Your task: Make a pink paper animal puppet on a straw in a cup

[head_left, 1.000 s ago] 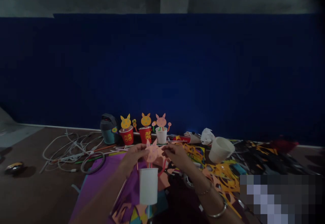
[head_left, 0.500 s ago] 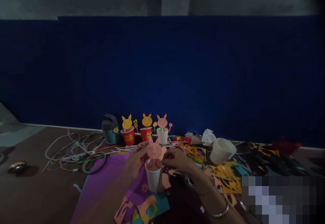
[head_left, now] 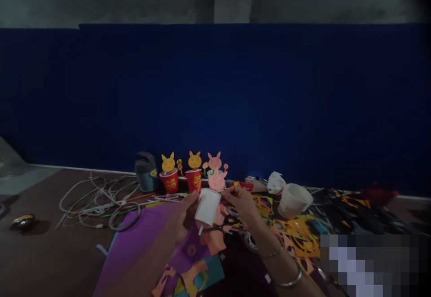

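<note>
A white paper cup (head_left: 208,207) is tipped away from me, its base turned toward me. Out of the base pokes a short white stick (head_left: 201,230), perhaps a straw. Beyond the cup's rim shows a pink paper animal head (head_left: 216,181) with pointed ears. My left hand (head_left: 184,216) is closed around the cup's left side. At the right of the rim, my right hand (head_left: 240,202) has its fingertips pinched together; what they hold is hidden. Below the cup lie dark scissors (head_left: 218,228) on pink paper scraps (head_left: 213,243).
Behind stand two red cups (head_left: 170,181) with yellow animal heads and a white cup with a pink head (head_left: 214,161). A teal-grey bottle (head_left: 146,171) and tangled white cables (head_left: 97,202) are left; a larger white cup (head_left: 294,200) and yellow paper offcuts (head_left: 301,234) lie right.
The cup has gone from upright to tipped away, slightly higher, so its base now shows. Its pink head has moved up and away. Both hands moved with it.
</note>
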Demonstrator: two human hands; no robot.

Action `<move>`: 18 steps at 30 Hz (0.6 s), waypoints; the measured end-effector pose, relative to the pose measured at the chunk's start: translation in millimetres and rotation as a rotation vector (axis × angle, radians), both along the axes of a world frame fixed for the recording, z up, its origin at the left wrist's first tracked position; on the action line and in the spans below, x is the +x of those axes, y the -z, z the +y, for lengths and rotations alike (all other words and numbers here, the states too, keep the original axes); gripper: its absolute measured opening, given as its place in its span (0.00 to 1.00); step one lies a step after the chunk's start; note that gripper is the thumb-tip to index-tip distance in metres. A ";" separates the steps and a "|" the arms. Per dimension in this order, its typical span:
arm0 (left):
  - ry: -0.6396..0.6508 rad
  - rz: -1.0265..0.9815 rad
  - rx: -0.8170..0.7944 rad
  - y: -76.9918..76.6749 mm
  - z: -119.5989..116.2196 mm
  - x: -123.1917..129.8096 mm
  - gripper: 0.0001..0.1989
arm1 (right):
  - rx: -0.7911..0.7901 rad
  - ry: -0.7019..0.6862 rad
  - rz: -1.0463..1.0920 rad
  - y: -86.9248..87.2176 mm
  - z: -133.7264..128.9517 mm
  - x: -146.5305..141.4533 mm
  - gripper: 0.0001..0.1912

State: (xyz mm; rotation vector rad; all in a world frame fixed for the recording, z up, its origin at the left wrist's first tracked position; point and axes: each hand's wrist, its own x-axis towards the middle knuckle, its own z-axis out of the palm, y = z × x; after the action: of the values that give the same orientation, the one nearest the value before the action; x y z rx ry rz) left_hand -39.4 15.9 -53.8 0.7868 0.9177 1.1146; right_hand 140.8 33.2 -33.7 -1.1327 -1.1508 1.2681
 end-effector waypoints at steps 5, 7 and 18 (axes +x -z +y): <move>0.082 -0.102 -0.103 -4.4 -10.0 4.1 0.23 | 0.086 0.045 -0.054 -2.9 -3.9 -6.1 0.18; 0.057 -0.121 -0.058 -8.7 -12.0 3.9 0.21 | 0.063 -0.002 0.059 -6.3 -6.4 -7.7 0.20; 0.327 -0.006 0.182 -37.2 -15.1 -10.6 0.21 | -0.074 -0.303 0.003 -13.8 -12.6 6.5 0.17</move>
State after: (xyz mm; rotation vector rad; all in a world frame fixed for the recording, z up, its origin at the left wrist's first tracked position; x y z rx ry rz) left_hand -50.0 0.8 -16.6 1.0417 0.6578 0.9184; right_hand 147.3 20.6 -20.0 -1.0350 -1.3181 1.5543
